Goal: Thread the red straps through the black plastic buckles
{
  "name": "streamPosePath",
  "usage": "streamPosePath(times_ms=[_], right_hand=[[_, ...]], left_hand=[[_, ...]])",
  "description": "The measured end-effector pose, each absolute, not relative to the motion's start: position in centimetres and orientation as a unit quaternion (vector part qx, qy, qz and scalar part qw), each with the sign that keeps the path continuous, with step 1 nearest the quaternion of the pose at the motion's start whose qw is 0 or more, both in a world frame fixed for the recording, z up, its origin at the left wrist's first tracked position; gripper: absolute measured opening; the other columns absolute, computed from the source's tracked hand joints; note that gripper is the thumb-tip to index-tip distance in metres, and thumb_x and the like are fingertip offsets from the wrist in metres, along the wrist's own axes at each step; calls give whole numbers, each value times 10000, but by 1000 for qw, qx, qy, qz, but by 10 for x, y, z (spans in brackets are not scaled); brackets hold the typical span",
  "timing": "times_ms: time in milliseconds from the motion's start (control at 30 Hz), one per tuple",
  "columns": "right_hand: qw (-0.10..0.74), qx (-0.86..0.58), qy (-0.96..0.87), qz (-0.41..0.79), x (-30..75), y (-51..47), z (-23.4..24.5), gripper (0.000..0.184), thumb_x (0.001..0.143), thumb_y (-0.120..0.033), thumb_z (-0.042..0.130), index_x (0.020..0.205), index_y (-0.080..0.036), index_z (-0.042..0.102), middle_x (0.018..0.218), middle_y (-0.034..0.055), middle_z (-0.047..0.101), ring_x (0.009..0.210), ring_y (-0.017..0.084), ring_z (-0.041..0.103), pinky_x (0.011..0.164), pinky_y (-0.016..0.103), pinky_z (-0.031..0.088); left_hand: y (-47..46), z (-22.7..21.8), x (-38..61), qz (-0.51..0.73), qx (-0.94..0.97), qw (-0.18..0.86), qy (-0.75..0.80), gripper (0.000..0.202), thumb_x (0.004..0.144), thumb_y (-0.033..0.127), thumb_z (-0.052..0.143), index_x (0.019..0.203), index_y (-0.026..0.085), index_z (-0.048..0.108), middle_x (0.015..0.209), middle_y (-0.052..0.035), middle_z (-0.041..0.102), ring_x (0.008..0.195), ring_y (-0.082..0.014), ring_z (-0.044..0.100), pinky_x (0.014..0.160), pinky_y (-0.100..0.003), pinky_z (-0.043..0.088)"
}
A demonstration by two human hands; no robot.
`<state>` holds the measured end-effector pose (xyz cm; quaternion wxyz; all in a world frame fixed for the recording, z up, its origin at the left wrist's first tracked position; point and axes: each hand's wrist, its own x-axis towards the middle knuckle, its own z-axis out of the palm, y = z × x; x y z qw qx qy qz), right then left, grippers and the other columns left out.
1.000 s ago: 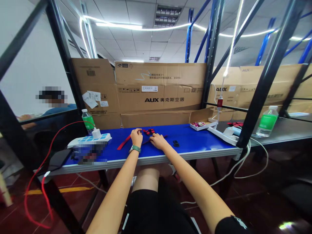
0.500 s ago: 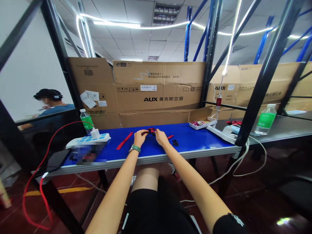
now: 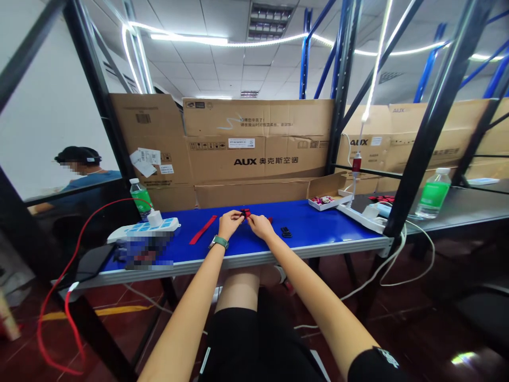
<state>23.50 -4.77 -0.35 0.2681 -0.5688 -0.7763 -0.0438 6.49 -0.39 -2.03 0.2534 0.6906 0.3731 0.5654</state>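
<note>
My left hand (image 3: 229,224), with a green-banded watch on the wrist, pinches a small black piece (image 3: 243,213) that looks like a plastic buckle. Close beside it, my right hand (image 3: 260,227) is closed at the red webbing strap (image 3: 248,213) joined to that piece. Fingers cover much of both. A short red end of strap pokes out behind my right hand. Left of my hands, a separate red strap (image 3: 203,229) lies flat on the blue tabletop (image 3: 302,212). Several small black plastic pieces (image 3: 286,232) lie to the right.
An open white box (image 3: 332,203) of small parts stands at the back right. A power strip (image 3: 143,231), a green-labelled bottle (image 3: 140,197) and a dark flat device (image 3: 93,261) are at left. Cardboard (image 3: 262,143) closes off the back. Another person (image 3: 87,175) sits at far left.
My right hand has shifted slightly left, closer to my left hand, and its fingers have closed in more at the strap. The red end behind it shows less.
</note>
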Motion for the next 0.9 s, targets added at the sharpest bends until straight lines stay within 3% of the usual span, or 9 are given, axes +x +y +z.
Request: streamPosePath(times_ms=[300, 400, 700, 900], right_hand=[[287, -541, -790, -20, 235, -51, -2, 324, 1048, -333, 382, 1079, -217, 683, 982, 81, 750, 916, 202, 685, 794, 245, 425], [280, -560, -779, -31, 234, -50, -3, 341, 1048, -341, 370, 1053, -208, 685, 976, 92, 748, 902, 207, 689, 773, 250, 425], [266, -583, -767, -24, 235, -45, -7, 351, 1054, -365, 344, 1078, -205, 655, 1032, 123, 738, 926, 226, 693, 774, 266, 428], [355, -534, -766, 51, 238, -37, -14, 339, 1045, -417, 380, 1265, -191, 505, 1034, 94, 720, 953, 221, 675, 785, 269, 433]], left_hand=[[-7, -15, 60, 587, 693, 160, 387, 142, 789, 246, 713, 904, 188, 772, 941, -71, 779, 879, -213, 731, 880, -377, 585], [-6, -17, 60, 579, 693, 175, 393, 167, 772, 254, 738, 918, 189, 787, 956, -74, 783, 916, -229, 732, 917, -395, 572], [-7, -19, 65, 546, 727, 232, 346, 233, 758, 202, 744, 988, 176, 771, 976, -87, 779, 894, -221, 742, 883, -384, 596], [-12, -16, 66, 545, 730, 196, 362, 121, 766, 226, 732, 875, 177, 750, 851, -60, 773, 792, -204, 737, 799, -349, 605]])
